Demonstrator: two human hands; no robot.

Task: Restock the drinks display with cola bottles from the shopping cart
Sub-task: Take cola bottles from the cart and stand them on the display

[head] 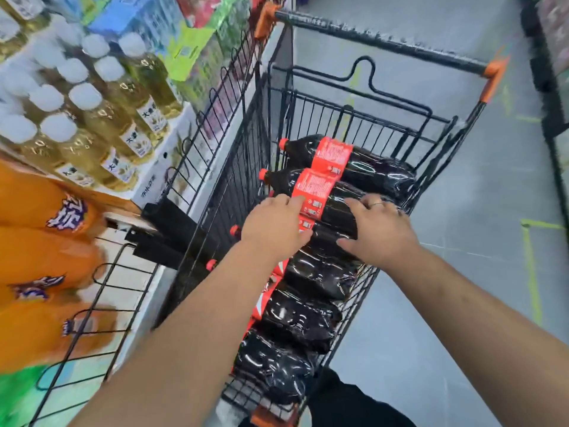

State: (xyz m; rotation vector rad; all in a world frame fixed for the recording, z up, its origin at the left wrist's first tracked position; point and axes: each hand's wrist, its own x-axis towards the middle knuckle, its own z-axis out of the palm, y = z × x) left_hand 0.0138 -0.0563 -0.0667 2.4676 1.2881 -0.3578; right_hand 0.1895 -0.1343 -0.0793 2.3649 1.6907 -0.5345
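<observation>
Now both hands, left (274, 224) and right (377, 231), rest spread on one cola (335, 208) in the cart (381, 41), not gripping yet. Next, close fingers and lift.

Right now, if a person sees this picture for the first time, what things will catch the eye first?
First, the two hands in the middle: the left hand and the right hand both rest on a cola bottle lying in the black wire shopping cart, among more cola bottles lying in a row. Next, at the left edge, bright orange soda bottles, with white-capped yellow tea bottles above.
</observation>
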